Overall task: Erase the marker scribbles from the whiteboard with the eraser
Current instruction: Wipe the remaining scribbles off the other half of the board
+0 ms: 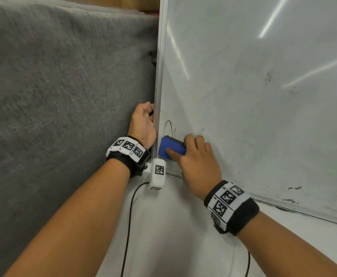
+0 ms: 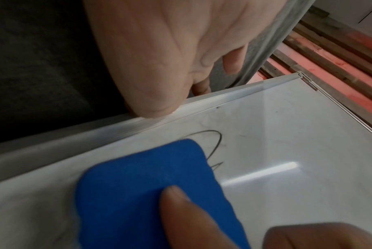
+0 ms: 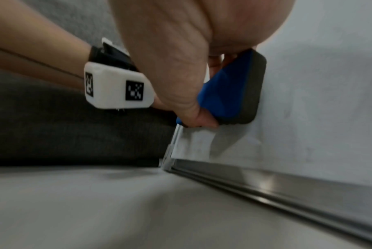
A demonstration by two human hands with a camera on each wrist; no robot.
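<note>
A whiteboard (image 1: 243, 96) stands upright on a white surface, leaning back. A thin black scribble (image 1: 168, 127) loops near its lower left corner; the scribble (image 2: 212, 143) also shows in the left wrist view. My right hand (image 1: 195, 158) grips a blue eraser (image 1: 171, 146) with a dark felt face and presses it flat on the board just below the scribble. The eraser (image 3: 234, 94) is pinched between thumb and fingers. My left hand (image 1: 143, 120) curls round the board's left metal frame (image 1: 159, 76), thumb on the frame's front edge.
A grey felt panel (image 1: 63, 96) fills the left, right beside the board's frame. Faint smudges (image 1: 269, 76) and dark specks (image 1: 294, 187) dot the board's right part. Black cables (image 1: 129, 216) trail from both wrist cameras over the white surface (image 1: 173, 236).
</note>
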